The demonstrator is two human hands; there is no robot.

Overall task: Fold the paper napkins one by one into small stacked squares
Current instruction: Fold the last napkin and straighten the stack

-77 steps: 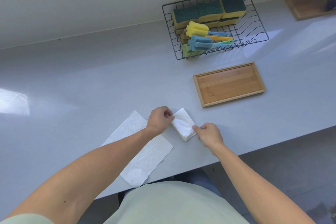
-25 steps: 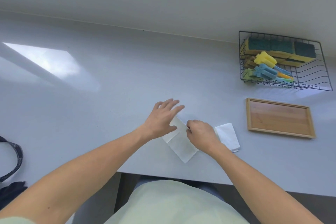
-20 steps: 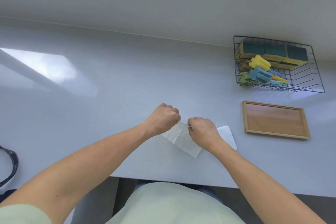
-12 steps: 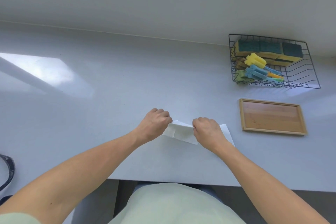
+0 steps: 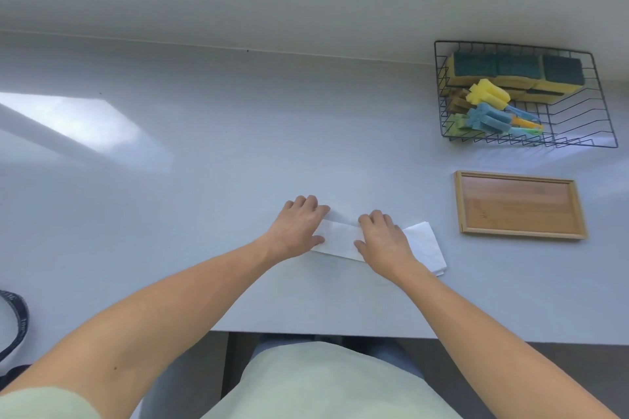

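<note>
A white paper napkin (image 5: pixel 340 239), folded into a long strip, lies flat on the pale grey counter (image 5: pixel 204 163). My left hand (image 5: pixel 299 228) rests palm down on its left end, fingers spread. On the strip's right end my right hand (image 5: pixel 379 236) presses flat in the same way. Just right of that hand sits a small stack of folded white napkin squares (image 5: pixel 425 247), partly hidden by my right wrist.
A shallow wooden tray (image 5: pixel 519 205) sits to the right of the stack. Behind it stands a black wire basket (image 5: pixel 578 143) holding sponges and foam brushes. A dark strap (image 5: pixel 15 323) lies at the left edge. The counter's front edge runs just below my forearms.
Both hands pinched the napkin's edges and folded it over into a strip; now they lie flat, pressing it down. The view shifted slightly left since a second ago.
</note>
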